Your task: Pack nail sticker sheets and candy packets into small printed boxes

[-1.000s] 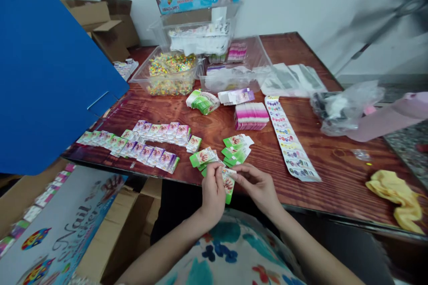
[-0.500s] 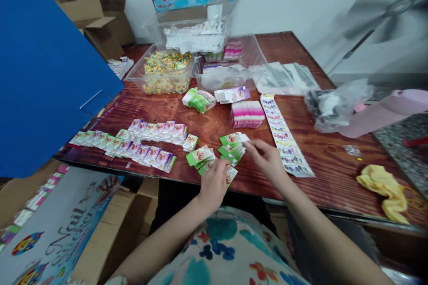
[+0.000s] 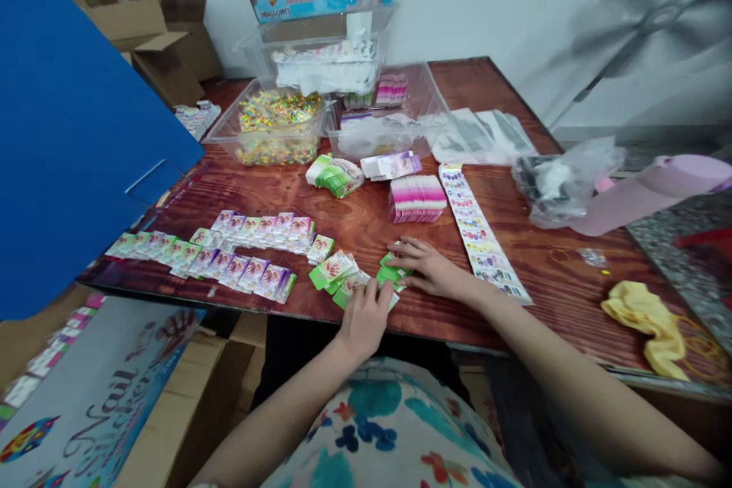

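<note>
My left hand (image 3: 364, 318) is at the table's near edge, its fingers closed over a small green-and-white box (image 3: 346, 290). More such boxes (image 3: 332, 270) lie fanned out beside it, partly overlapping. My right hand (image 3: 435, 271) rests with fingers spread over a second group of green boxes (image 3: 389, 271), which it partly covers. To the left, a single small box (image 3: 320, 248) lies near several rows of filled-looking purple and green boxes (image 3: 268, 280). A stack of pink-and-white cards (image 3: 418, 198) stands beyond my right hand.
A strip of nail stickers (image 3: 483, 232) lies right of my right hand. Clear plastic bins (image 3: 229, 130) stand at the back. A pink bottle (image 3: 646, 194), a plastic bag (image 3: 566, 175) and a yellow cloth (image 3: 646, 320) are on the right. A blue panel (image 3: 74, 145) juts in from the left.
My right hand has gone from a pinch at the green boxes' far end to lying spread over them. My left hand stays on its boxes. The view has shifted slightly.
</note>
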### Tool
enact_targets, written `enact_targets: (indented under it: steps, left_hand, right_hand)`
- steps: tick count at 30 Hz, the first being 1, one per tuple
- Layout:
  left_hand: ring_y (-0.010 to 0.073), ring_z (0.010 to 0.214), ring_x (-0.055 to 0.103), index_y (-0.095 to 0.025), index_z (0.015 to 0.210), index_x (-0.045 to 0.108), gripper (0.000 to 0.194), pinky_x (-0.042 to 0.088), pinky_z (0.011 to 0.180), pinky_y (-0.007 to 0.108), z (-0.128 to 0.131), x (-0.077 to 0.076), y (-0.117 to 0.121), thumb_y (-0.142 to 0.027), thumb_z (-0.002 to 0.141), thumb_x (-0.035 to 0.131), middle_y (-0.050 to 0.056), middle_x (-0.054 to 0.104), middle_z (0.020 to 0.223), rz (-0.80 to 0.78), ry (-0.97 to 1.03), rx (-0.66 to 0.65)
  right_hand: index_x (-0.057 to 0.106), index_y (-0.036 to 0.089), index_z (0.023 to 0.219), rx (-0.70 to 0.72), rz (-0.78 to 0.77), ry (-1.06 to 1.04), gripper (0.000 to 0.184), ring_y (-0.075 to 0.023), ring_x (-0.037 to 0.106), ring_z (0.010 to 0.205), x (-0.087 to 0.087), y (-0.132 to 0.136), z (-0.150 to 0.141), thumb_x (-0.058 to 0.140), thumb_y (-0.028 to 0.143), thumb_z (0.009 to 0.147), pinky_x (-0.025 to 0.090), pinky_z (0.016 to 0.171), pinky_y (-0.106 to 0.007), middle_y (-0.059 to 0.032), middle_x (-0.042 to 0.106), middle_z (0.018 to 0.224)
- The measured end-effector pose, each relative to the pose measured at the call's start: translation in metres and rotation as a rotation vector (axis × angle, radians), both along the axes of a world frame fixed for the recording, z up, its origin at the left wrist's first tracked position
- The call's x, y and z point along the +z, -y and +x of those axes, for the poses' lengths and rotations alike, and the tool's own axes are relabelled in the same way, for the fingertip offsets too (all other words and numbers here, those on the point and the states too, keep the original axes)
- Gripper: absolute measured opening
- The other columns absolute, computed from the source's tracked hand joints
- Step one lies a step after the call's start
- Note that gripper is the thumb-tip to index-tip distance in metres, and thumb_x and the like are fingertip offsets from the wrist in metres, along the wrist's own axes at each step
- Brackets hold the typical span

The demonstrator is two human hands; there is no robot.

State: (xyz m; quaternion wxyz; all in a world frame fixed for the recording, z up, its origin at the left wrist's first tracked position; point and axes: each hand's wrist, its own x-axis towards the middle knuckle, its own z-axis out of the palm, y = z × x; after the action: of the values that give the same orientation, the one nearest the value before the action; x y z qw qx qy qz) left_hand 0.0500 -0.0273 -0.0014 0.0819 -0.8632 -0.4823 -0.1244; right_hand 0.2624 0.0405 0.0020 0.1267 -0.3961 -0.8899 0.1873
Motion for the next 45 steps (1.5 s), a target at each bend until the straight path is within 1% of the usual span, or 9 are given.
enact_targets:
  steps: [4,8,12,18,23,27,31,36,45]
  left_hand:
    - [0.0198,0.085,0.061,-0.02,0.113,0.055,0.025,0.053,0.07,0.029,0.0,0.001,-0.003,-0.013,0.089,0.053,0.006,0.06,0.098,0.098,0.023,-0.051]
    - [0.0186,0.083,0.06,-0.019,0.106,0.056,0.018,0.053,0.07,0.029,-0.002,0.003,-0.009,-0.015,0.089,0.053,0.005,0.059,0.093,0.126,-0.005,-0.078]
    - [0.0173,0.079,0.059,-0.02,0.101,0.057,0.014,0.052,0.067,0.027,-0.004,0.001,-0.01,-0.014,0.089,0.052,0.004,0.057,0.089,0.09,-0.005,-0.066]
    - [0.0206,0.084,0.058,-0.022,0.12,0.055,0.029,0.051,0.072,0.031,-0.004,0.003,-0.001,-0.023,0.091,0.049,0.006,0.058,0.094,0.081,0.102,-0.098]
    - [0.0239,0.088,0.056,-0.019,0.114,0.059,0.031,0.05,0.076,0.036,-0.002,0.005,-0.001,-0.037,0.091,0.049,0.008,0.058,0.093,0.034,0.16,-0.13]
    - [0.0243,0.088,0.055,-0.016,0.11,0.06,0.028,0.05,0.079,0.038,-0.001,0.001,-0.002,-0.034,0.091,0.049,0.009,0.058,0.093,0.008,0.167,-0.133]
    - [0.0246,0.09,0.055,-0.015,0.113,0.058,0.029,0.051,0.079,0.039,-0.001,0.0,-0.002,-0.033,0.091,0.05,0.009,0.058,0.094,0.013,0.168,-0.136]
    - [0.0242,0.088,0.055,-0.015,0.113,0.057,0.029,0.051,0.079,0.038,-0.001,-0.002,-0.002,-0.03,0.089,0.052,0.009,0.059,0.095,0.022,0.18,-0.137]
    - [0.0238,0.086,0.057,-0.014,0.116,0.057,0.03,0.053,0.076,0.039,0.0,-0.006,-0.003,-0.026,0.088,0.052,0.01,0.059,0.092,0.03,0.188,-0.148]
  right_hand:
    - [0.055,0.023,0.134,0.048,-0.063,0.05,0.058,-0.0347,0.034,0.137,0.015,0.003,0.011,0.067,0.045,0.082,0.03,0.11,-0.053,-0.013,0.045,0.146]
    - [0.051,0.02,0.138,0.112,-0.106,0.118,0.069,-0.0303,0.045,0.126,0.03,-0.009,0.008,0.075,0.026,0.073,0.035,0.105,-0.045,-0.0136,0.053,0.135]
    - [0.059,0.011,0.127,0.094,-0.097,0.275,0.07,-0.0303,0.054,0.108,0.036,-0.026,-0.006,0.082,0.025,0.062,0.04,0.095,-0.043,-0.0158,0.059,0.115]
    - [0.069,0.013,0.097,0.099,-0.055,0.357,0.055,-0.0296,0.059,0.096,0.032,-0.038,-0.012,0.088,0.036,0.051,0.047,0.085,-0.038,-0.0133,0.062,0.102]
    - [0.061,0.013,0.098,0.023,-0.124,0.269,0.032,-0.0215,0.064,0.076,0.044,-0.045,-0.007,0.076,0.023,0.072,0.047,0.067,-0.028,-0.0065,0.066,0.084]
    - [0.055,0.013,0.102,-0.032,0.062,0.24,0.014,-0.0217,0.062,0.085,0.067,-0.069,-0.029,0.045,0.012,0.093,0.045,0.074,-0.03,-0.0117,0.066,0.094]
    - [0.056,0.012,0.105,0.032,0.295,0.378,0.021,-0.025,0.06,0.097,0.076,-0.113,-0.065,0.041,0.005,0.092,0.044,0.085,-0.036,-0.0151,0.065,0.105]
    - [0.061,0.011,0.103,0.018,0.325,0.471,0.021,-0.0275,0.057,0.107,0.063,-0.161,-0.084,0.043,0.006,0.093,0.046,0.086,-0.036,-0.0169,0.065,0.108]
    - [0.063,0.008,0.106,-0.004,0.327,0.475,0.026,-0.0259,0.06,0.107,0.058,-0.184,-0.082,0.041,0.006,0.094,0.045,0.092,-0.037,-0.0177,0.065,0.112]
